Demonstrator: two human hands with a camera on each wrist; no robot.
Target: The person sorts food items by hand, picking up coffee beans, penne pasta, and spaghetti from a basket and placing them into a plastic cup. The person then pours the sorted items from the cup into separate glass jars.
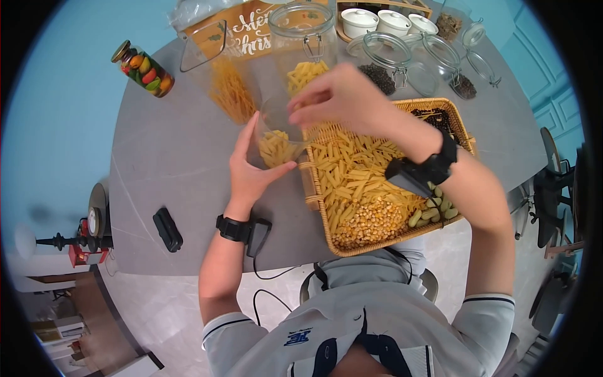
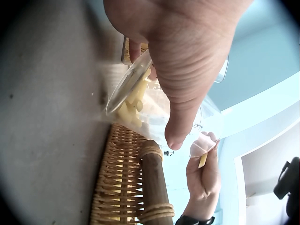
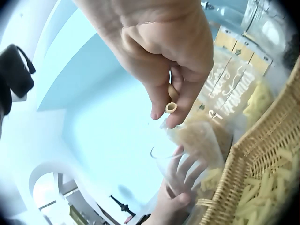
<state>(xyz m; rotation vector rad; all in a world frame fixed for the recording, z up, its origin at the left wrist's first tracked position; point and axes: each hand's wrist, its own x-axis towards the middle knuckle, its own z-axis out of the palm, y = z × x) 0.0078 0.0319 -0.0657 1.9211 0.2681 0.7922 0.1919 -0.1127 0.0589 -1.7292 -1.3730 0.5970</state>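
A clear cup (image 1: 274,147) with some penne in its bottom stands against the left side of the wicker basket (image 1: 340,250). My left hand (image 1: 250,171) holds it, thumb and fingers around its wall; in the left wrist view the thumb of my left hand (image 2: 176,70) lies across the clear side. Above the cup's mouth is my right hand (image 1: 342,100), slightly blurred. The right wrist view shows a penne piece (image 3: 171,108) pinched between the thumb and fingers of my right hand (image 3: 168,61). Penne (image 1: 352,169) fills much of the basket, beside corn kernels (image 1: 372,221).
Behind the cup stand a container of spaghetti (image 1: 231,91) and a glass jar of pasta (image 1: 306,74). Open jars (image 1: 379,76) and white lidded pots (image 1: 360,22) line the back right. A jar of colourful pieces (image 1: 148,73) stands back left, a black case (image 1: 167,229) front left.
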